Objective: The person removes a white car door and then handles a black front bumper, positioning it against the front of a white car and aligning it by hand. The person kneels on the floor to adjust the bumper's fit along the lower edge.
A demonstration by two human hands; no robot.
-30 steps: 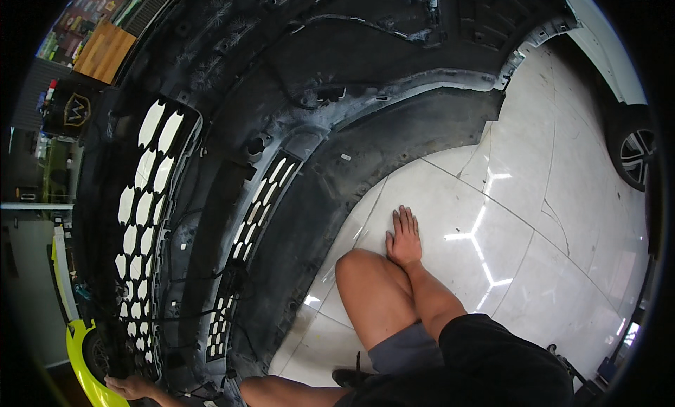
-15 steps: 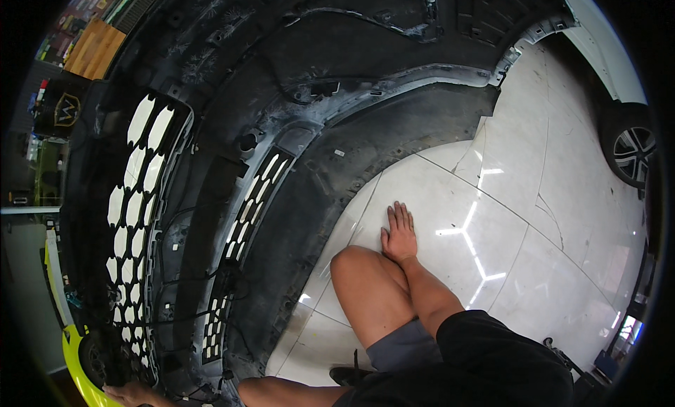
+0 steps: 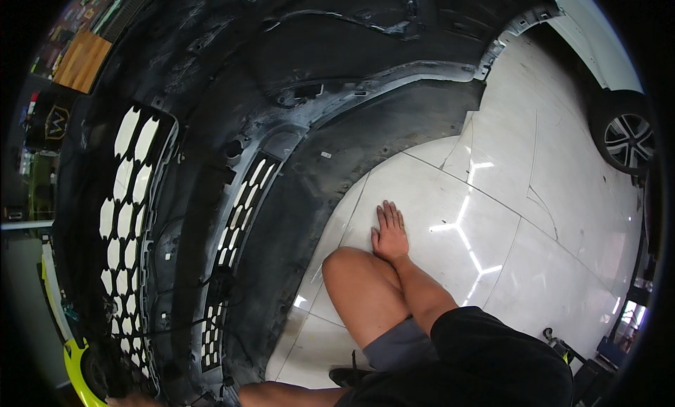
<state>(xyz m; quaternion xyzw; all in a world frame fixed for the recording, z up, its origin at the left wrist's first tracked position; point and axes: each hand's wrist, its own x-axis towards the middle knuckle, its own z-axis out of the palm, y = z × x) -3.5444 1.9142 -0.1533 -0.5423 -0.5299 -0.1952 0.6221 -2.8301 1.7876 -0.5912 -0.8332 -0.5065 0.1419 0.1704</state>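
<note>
My right hand (image 3: 390, 236) lies flat on the pale tiled floor (image 3: 436, 189), fingers stretched out and holding nothing. It is just beyond my bent knee. At the bottom left edge, only a sliver of my left hand (image 3: 132, 400) shows beside the lower end of a big black car bumper (image 3: 274, 217). Its fingers are mostly cut off, so I cannot see what they do. The bumper shows its inner side and curves around the floor in front of me. It has a wide honeycomb grille (image 3: 125, 217) and a narrower lower grille (image 3: 242, 207).
A car wheel (image 3: 628, 136) and a pale body panel (image 3: 583, 34) stand at the far right. A yellow-green car (image 3: 83, 375) is at the lower left. A wooden block (image 3: 82, 61) and small items sit at the upper left. My shoe (image 3: 348, 377) rests on the floor.
The view has shifted slightly, so the bumper and wheel appear further left. My left hand has dropped lower, nearly out of the picture. My right hand stays flat on the floor.
</note>
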